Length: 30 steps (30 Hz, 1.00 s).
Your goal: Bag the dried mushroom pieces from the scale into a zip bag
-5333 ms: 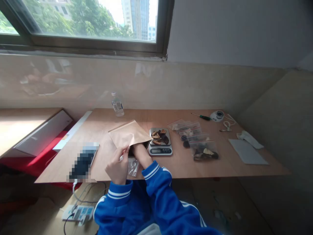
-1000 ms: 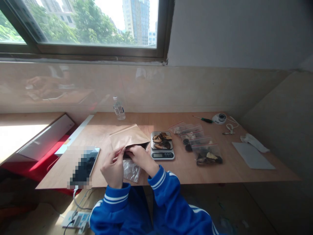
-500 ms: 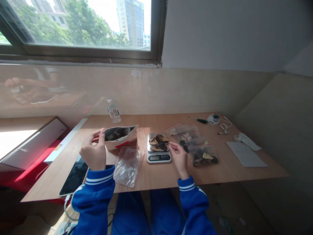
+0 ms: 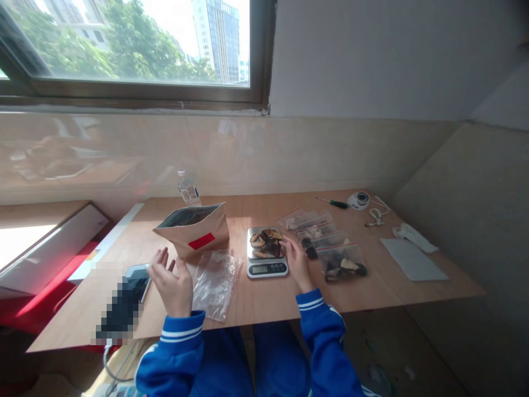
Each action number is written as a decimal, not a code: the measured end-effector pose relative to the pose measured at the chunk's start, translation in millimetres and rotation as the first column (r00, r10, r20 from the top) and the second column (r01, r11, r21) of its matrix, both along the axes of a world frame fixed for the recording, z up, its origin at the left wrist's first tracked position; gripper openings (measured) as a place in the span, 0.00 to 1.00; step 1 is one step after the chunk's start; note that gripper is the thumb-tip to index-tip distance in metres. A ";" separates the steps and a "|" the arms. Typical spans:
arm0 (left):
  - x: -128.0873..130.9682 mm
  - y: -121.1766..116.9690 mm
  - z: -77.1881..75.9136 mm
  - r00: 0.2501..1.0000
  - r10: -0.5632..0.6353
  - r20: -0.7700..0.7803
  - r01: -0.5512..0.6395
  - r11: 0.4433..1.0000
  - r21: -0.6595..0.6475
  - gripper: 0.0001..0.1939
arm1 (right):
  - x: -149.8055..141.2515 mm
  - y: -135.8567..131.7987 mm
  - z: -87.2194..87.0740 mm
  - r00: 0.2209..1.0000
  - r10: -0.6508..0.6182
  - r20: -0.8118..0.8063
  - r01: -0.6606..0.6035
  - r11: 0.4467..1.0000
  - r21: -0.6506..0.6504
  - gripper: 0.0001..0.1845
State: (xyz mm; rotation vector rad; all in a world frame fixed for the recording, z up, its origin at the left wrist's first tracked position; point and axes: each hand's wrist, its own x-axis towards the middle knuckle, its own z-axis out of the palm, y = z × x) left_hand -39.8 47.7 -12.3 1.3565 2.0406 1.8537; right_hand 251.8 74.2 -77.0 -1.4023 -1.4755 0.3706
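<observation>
The paper bag (image 4: 212,226) stands crosswise, gaping upward, left hand (image 4: 172,284) spread, right hand's (image 4: 298,263) hold unclear.

A narrow lane runs between paper bag (image 4: 195,231) and scale (image 4: 268,269).

Bright window (image 4: 136,49) daylight leaves the right edge dim.

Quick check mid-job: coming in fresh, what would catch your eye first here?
Probably the brown paper bag, standing open with a red patch on its front, left of centre on the table. Next, the scale just right of it, heaped with dark and tan pieces, the right hand at their edge. Further right, overlapping clear zip bags.
</observation>
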 end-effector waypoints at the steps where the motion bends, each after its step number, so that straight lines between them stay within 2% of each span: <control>1: 1.5 -3.8 -5.2 1.000 -0.006 0.001 0.006 1.000 -0.012 0.24 | 1.3 -2.9 2.3 0.999 -0.004 -0.050 0.004 1.000 0.005 0.21; 6: 11.6 -23.9 -26.4 0.999 -0.040 0.001 0.040 0.995 -0.092 0.21 | 11.3 -26.8 -0.2 0.980 -0.091 -0.180 0.082 0.995 -0.054 0.21; 8: 15.1 -30.4 -36.9 0.993 -0.116 -0.002 0.114 0.978 -0.175 0.16 | 15.3 -39.4 -5.8 0.972 -0.114 -0.204 0.096 0.990 -0.099 0.21; 10: 19.2 -35.2 -48.2 0.963 -0.271 -0.011 0.257 0.925 -0.280 0.14 | 18.3 -51.6 -10.5 0.961 -0.129 -0.244 0.099 0.987 -0.129 0.21; 12: 24.6 -38.6 -58.6 0.893 -0.447 -0.054 0.400 0.843 -0.359 0.15 | 20.2 -61.7 -12.7 0.952 -0.138 -0.273 0.103 0.985 -0.139 0.21; 15: 33.8 -42.5 -69.5 0.785 -0.595 -0.175 0.463 0.750 -0.472 0.17 | 22.3 -71.7 -11.5 0.951 -0.111 -0.288 0.066 0.985 -0.161 0.21; 18: 39.3 -44.8 -74.8 0.743 -0.618 -0.255 0.404 0.720 -0.564 0.20 | 23.9 -77.8 -8.2 0.947 -0.080 -0.312 0.023 0.983 -0.183 0.22; 20: 39.4 -43.9 -77.4 0.740 -0.620 -0.261 0.406 0.721 -0.561 0.20 | 24.5 -80.7 -6.3 0.944 -0.070 -0.323 0.007 0.981 -0.192 0.23; 26: 29.5 -29.5 -84.5 0.811 -0.579 -0.085 0.485 0.746 -0.456 0.15 | 17.5 -81.5 -0.2 0.941 -0.026 -0.336 -0.045 0.978 -0.202 0.23; 30: 26.0 -25.6 -80.6 0.840 -0.543 -0.027 0.474 0.756 -0.450 0.15 | -5.9 -80.9 13.0 0.939 0.080 -0.335 -0.154 0.967 -0.202 0.21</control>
